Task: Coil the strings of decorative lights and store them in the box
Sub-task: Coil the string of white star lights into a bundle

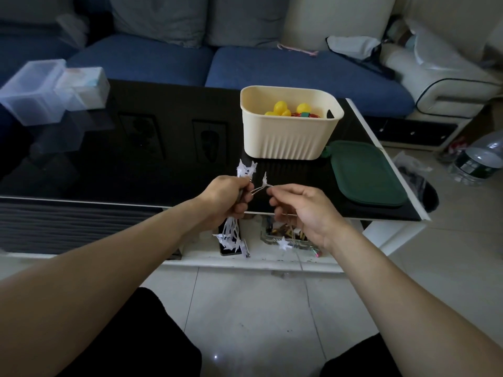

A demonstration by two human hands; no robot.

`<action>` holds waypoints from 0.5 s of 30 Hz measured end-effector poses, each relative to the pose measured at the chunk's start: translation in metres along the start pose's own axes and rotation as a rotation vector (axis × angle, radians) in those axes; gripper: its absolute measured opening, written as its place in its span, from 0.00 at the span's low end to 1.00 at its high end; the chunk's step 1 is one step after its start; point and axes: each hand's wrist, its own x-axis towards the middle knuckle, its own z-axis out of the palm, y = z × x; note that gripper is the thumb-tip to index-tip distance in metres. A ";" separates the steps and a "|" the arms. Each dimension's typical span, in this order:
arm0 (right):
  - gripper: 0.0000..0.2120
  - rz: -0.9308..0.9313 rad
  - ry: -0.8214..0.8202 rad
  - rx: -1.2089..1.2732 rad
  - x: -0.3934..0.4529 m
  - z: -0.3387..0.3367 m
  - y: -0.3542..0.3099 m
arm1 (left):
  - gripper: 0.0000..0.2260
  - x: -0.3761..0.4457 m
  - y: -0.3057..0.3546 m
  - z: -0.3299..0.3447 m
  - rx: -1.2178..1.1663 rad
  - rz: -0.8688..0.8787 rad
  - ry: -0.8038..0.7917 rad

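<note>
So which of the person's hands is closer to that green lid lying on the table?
The right. The right hand is just left of the green lid, close to its near corner. The left hand is further left, holding the coiled star lights, with the right hand between it and the lid.

The string of lights [231, 235] carried white star shapes, and the box [288, 137] was cream with vertical ribbing, holding yellow pieces [280, 108]. A dark green lid [364, 175] lay on the glossy black worktop [136, 164]. The sofa [272, 66] had blue seat cushions.
</note>
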 end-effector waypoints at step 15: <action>0.03 -0.132 0.267 -0.023 0.007 0.020 0.012 | 0.14 -0.005 -0.007 0.017 0.116 0.065 -0.127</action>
